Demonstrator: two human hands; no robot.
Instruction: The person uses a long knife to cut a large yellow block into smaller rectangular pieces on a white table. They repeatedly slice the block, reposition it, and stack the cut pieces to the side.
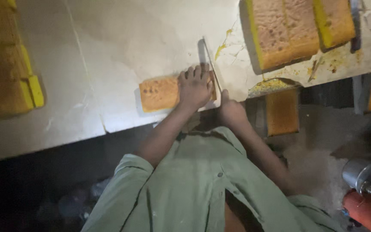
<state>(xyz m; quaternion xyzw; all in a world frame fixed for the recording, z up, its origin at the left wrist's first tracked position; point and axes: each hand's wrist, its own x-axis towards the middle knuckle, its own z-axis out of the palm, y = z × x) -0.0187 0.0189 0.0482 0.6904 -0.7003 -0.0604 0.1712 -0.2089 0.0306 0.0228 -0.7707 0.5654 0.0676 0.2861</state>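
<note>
In the head view, the person is leaning over a pale tabletop [121, 56] and looking down past a green shirt [194, 184]. The left hand [195, 86] is pressing flat, fingers spread, on the right end of a small cake slab [159, 93] that is lying near the front edge of the tabletop. The slab's long axis is running left to right, so most of its golden top is stretching away to the left of that hand. The right hand [230, 109] is sitting just right of the slab at the table's edge, closed around what appears to be the handle of a knife [211, 64]. The thin blade is pointing away from the person, crossing the slab's right end just beside the left hand's fingers. The right hand is therefore the nearer one to the cutting line, while the left is doing the steadying.

One large cake block [286, 30] is resting at the upper right of the tabletop, with a smaller cut piece [336, 19] just beside it. Another cake mass [5, 64] is lying in shadow at the far left. Two further orange pieces are showing below the tabletop at right, one [282, 111] clearer than the other. Crumbs [271, 85] are gathering along the chipped edge.
</note>
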